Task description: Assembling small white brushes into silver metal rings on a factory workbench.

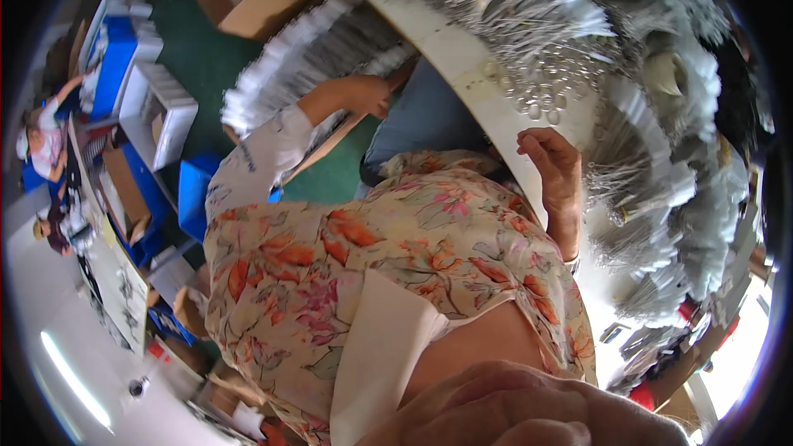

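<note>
My left hand (366,96) is at the cardboard box (326,147) beside my leg, its fingers curled in. Whether it holds anything is too small to see. That box is packed with bundles of thin grey-white strands (289,58). Over the edge of the white table (496,103), my right hand (552,155) is raised with thumb and fingers drawn together. Anything pinched there cannot be made out. Small shiny rings or loops (541,91) lie on the table close to it, next to large heaps of strand bundles (520,0).
A roll of pale tape (665,74) sits among the heaps. Another cardboard box (248,0) stands on the green floor. Blue and white bins (157,116) are at the left, with other people (45,140) at a long table (107,256).
</note>
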The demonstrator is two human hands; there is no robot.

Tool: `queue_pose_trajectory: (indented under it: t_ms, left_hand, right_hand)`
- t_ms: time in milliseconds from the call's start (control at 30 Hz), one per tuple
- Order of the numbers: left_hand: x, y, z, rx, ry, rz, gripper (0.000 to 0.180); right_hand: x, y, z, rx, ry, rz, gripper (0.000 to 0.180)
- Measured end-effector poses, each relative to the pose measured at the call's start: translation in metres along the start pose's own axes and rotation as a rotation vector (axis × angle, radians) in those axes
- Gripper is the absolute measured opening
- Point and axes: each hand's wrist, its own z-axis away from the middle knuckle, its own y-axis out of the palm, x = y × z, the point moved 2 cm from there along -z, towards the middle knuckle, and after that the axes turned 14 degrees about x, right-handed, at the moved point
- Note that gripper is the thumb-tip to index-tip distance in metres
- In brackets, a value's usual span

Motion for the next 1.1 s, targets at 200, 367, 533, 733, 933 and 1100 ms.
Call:
queue_pose_trajectory:
  t_ms: [200,367,533,733,933,1100]
  left_hand:
    - [-0.138,-0.192,0.075,0.090,0.374,0.462,0.022]
    - [-0.124,-0.368,0.017,-0.475,0.270,0.218,0.028]
    - [-0.013,-0.473,-0.102,-0.544,-0.269,0.234,0.028]
    - [0.046,-0.465,-0.138,-0.758,-0.680,0.089,0.018]
    - [0.017,-0.464,-0.122,-0.570,-0.531,0.581,0.009]
    - [0.007,-0.456,-0.108,-0.582,-0.372,0.676,0.005]
  right_hand:
    - [0.042,-0.045,0.011,-0.091,-0.184,0.063,0.013]
    - [0.082,-0.096,0.056,-0.306,-0.277,0.178,0.011]
    - [0.111,-0.158,0.109,-0.592,-0.237,0.393,0.013]
    - [0.128,-0.252,0.114,-0.716,-0.223,0.546,0.017]
    - [0.132,-0.325,0.040,-0.717,-0.067,0.802,0.023]
    - [0.129,-0.335,-0.028,-0.774,-0.050,1.107,0.028]
